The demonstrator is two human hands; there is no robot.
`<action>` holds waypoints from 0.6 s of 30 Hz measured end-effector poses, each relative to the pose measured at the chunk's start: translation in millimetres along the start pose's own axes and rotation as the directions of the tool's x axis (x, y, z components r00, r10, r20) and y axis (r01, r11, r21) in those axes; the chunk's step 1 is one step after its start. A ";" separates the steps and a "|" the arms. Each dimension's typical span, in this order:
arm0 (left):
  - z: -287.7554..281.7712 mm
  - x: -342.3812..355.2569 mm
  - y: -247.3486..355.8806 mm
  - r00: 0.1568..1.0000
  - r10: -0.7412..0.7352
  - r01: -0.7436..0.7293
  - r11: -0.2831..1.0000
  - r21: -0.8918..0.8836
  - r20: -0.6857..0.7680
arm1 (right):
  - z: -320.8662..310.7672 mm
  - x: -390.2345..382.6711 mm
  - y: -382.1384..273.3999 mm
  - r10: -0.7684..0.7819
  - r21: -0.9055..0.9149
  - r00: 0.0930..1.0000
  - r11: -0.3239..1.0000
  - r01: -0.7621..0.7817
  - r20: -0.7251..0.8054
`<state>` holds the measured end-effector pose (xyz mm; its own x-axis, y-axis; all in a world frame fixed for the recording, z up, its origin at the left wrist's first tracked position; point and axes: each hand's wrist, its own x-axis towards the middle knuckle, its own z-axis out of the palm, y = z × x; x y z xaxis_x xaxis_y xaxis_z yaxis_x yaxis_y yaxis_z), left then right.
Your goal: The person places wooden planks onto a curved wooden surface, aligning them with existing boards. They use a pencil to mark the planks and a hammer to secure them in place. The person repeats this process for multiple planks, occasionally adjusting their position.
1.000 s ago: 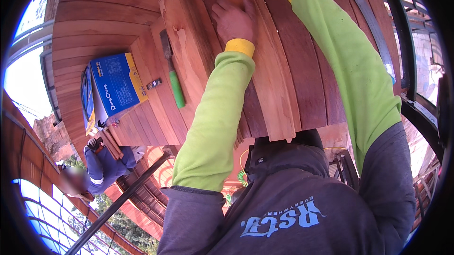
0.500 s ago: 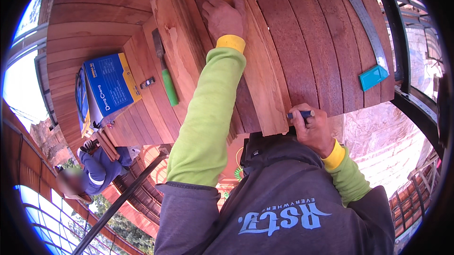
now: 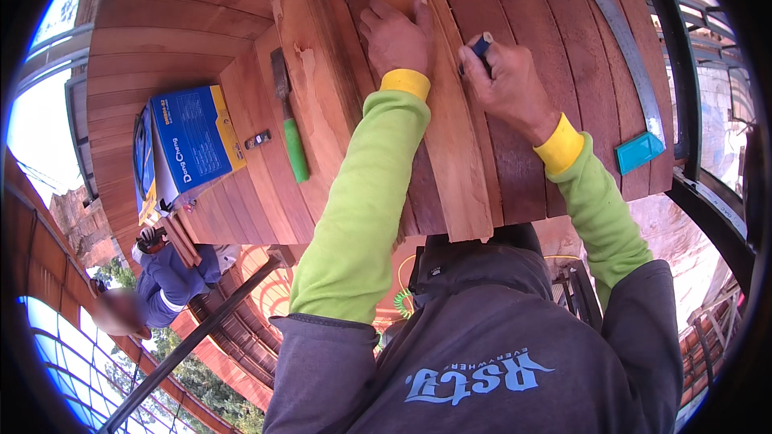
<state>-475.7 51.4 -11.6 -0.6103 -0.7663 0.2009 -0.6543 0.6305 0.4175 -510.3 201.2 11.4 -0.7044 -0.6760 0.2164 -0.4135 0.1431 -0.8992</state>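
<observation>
My left hand (image 3: 398,41) presses down on a long wooden board (image 3: 450,152), its fingers bent over the left side and the thumb lying along the face. The board rests lengthwise on the reddish plank table (image 3: 555,48). In my closed right hand (image 3: 515,88) is a short dark blue pencil-like stick (image 3: 481,46), held at the board's right edge, level with my left hand. Its lower tip is hidden by the fingers. Left of the board lies a thicker wooden beam (image 3: 310,56), and against it rests a chisel (image 3: 291,124) with a green handle.
A try square (image 3: 623,40) with a teal stock (image 3: 639,152) lies at the table's right side. On the left are a blue and yellow box (image 3: 193,144) and a small dark item (image 3: 257,139). Beyond the table's lower left, another person (image 3: 173,273) holds wooden pieces.
My right hand has moved up from the board's near end along its right edge, carrying the blue stick. My left hand stays on the board; the whole view has shifted slightly.
</observation>
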 end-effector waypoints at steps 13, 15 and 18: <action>6.0 -0.8 -8.5 1.000 0.013 -0.013 1.000 0.006 0.007 | 50.7 191.2 77.0 -0.394 -0.339 0.871 0.895 0.290 -0.294; 8.5 2.5 -4.1 0.999 0.047 -0.047 0.999 0.004 0.004 | 39.0 161.7 68.7 -0.323 -0.284 0.904 0.927 0.244 -0.280; 9.6 6.9 -4.6 0.998 0.060 -0.058 0.997 0.059 -0.029 | 20.9 113.5 36.5 -0.174 -0.183 0.961 0.974 0.135 -0.217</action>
<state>-481.2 44.5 -20.6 -0.6349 -0.7306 0.2512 -0.6430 0.6799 0.3526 -593.3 114.6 -4.8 -0.7298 -0.5174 0.4470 -0.6033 0.1799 -0.7769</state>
